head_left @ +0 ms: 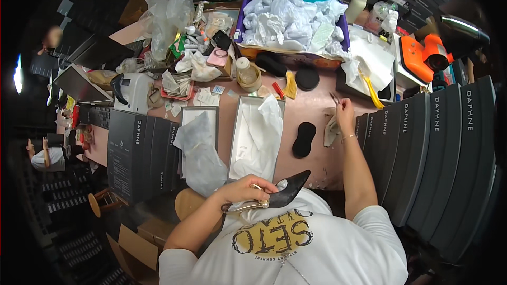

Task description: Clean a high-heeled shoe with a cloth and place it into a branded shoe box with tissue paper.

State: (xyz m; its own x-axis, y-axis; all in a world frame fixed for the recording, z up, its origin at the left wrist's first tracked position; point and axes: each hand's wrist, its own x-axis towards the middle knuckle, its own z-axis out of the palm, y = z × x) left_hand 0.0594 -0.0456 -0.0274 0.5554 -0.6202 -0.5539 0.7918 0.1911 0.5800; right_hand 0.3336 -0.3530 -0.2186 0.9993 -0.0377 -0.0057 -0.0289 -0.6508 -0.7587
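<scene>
The pointed shoe (288, 192) is glossy black with a gold strap at the heel end. White tissue paper (261, 134) fills the white open box (237, 142). A black oval insole (303, 140) lies on the pale pink table (311, 108). The stacked boxes (438, 158) are black with white lettering (same as those on the left). The heat gun (422, 55) is orange and black.

open box (240, 142) left of insole (303, 140) | stacked boxes (433, 153) right

bright centre, dark fisheye edges
</scene>
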